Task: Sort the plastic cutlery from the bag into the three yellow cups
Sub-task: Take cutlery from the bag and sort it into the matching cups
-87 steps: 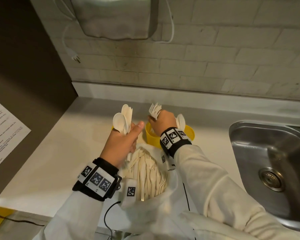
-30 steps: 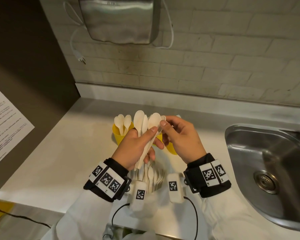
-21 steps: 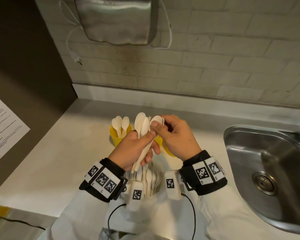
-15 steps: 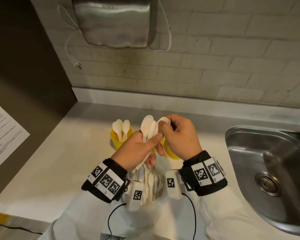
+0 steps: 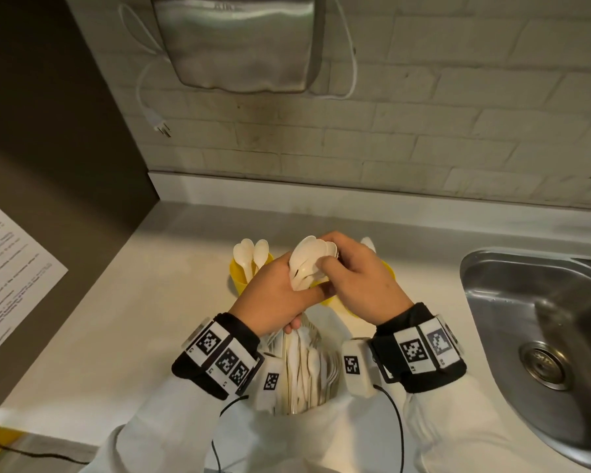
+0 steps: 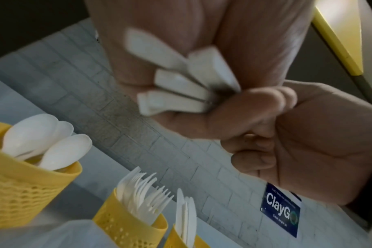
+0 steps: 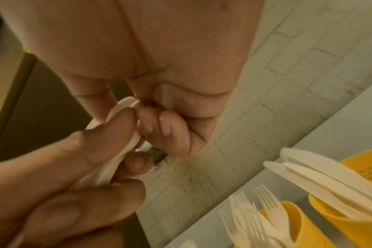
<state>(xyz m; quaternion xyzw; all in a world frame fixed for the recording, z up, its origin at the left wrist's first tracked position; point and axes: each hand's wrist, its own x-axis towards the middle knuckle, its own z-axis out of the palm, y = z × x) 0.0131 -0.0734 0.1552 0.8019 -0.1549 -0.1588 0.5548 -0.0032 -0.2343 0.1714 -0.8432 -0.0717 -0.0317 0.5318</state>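
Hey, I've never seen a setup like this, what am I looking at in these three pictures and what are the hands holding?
No machine here: a person wears cameras on the head and on both wrists. The head view looks down at a counter beside a sink. The left hand grips a bunch of white spoons by the handles, while the right hand pinches their bowls. The wrist views look along the fingers, showing three yellow cups: spoon cup, fork cup, knife cup. The bag of unsorted cutlery sits below the hands.

Light: we see dim, warm indoor light.
Glare: soft sheen on the hand dryer (image 5: 239, 42) and sink (image 5: 539, 322).
Blur: wrist views soft; spoon handles (image 6: 176, 82) smeared.
Distortion: head view bends at the edges.
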